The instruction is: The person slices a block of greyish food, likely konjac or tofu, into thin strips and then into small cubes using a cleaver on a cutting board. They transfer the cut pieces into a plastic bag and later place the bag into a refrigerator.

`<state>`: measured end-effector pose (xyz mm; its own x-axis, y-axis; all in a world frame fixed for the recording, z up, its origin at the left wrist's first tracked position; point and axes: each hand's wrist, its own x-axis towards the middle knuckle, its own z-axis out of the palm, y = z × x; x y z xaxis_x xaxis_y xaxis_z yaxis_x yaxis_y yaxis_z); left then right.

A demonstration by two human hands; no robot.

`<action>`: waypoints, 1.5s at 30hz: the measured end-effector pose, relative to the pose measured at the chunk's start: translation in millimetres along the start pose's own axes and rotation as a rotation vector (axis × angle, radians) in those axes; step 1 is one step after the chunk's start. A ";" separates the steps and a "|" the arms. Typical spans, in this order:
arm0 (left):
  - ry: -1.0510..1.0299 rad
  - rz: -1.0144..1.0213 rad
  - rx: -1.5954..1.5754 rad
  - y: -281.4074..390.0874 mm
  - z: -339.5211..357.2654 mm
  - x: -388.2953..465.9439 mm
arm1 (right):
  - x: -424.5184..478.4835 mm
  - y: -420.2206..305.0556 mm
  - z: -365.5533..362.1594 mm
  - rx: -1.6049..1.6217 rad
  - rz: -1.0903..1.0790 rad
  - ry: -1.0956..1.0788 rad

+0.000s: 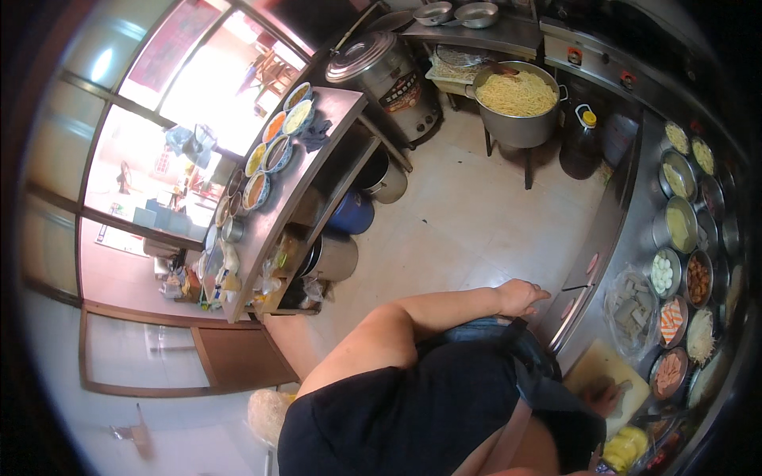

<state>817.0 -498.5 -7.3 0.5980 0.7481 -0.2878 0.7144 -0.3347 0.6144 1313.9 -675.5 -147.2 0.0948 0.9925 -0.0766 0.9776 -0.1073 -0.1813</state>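
Observation:
My bare left arm reaches across the front of my black shirt (405,416). My left hand (522,297) is in the air beside the steel counter front (589,256), its fingers loosely extended with nothing visible in them. A thin black rod (576,288) sticks out from the counter edge just past the fingertips. My right hand (606,397) is low on a pale cutting board (586,370), partly covered by dark clothing. It touches a grey, flat piece of food (622,394); its grip is unclear. A clear plastic bag of grey slabs (631,312) lies beyond the board.
Metal bowls of food, including peeled eggs (662,272) and sliced pink meat (670,372), line the counter. A large pot of noodles (517,94) stands on the floor by a yellow-capped jug (580,143). Opposite, a steel table (309,154) bears patterned bowls (277,153).

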 end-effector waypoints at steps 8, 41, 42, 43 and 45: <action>-0.072 0.014 0.063 3.7 -0.2 0.4 | -13.8 -105.1 -65.4 0.172 0.187 0.027; 0.200 -0.058 -0.349 54.1 3.5 214.7 | 20.3 -113.8 -157.4 1.665 0.768 0.535; 0.200 -0.055 -0.349 52.8 7.9 226.1 | 35.1 -122.1 -164.1 1.722 0.767 0.488; 0.190 -0.024 -0.358 48.6 12.7 240.5 | 55.9 -132.2 -170.8 1.767 0.736 0.441; 0.162 0.032 -0.379 38.5 28.3 258.7 | 92.1 -148.9 -170.7 1.893 0.679 0.384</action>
<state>1009.5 -334.2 -78.9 0.5310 0.8315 -0.1632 0.4937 -0.1470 0.8571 1209.2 -558.3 40.1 0.5575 0.7071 -0.4350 -0.5740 -0.0503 -0.8173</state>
